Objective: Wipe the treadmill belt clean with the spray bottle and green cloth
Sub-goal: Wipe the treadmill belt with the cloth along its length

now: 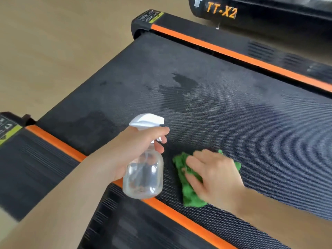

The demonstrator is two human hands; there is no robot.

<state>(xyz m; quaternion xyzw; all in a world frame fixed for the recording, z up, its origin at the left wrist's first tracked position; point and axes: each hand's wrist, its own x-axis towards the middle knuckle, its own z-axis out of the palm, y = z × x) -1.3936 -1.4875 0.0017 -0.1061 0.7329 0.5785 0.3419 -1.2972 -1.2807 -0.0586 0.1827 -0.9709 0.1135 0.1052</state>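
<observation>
Left hand (136, 150): grips clear spray bottle (143, 173), aimed at treadmill belt (233, 114).
Right hand (212, 175): flat, fingers spread, pressing green cloth (190, 193).
Advice: sweep toward wet patches (179, 90), overlapping strokes.

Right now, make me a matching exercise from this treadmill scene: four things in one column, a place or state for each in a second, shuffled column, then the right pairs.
Things
1. spray bottle
2. green cloth
3. belt
4. orange stripe

Places or states
A. runs along the edge of the belt
B. pressed flat under the right hand
C. shows dark wet patches
D. held up in the left hand's grip, clear, with a white trigger head

Pairs: 1-D, 2-B, 3-C, 4-A
</observation>
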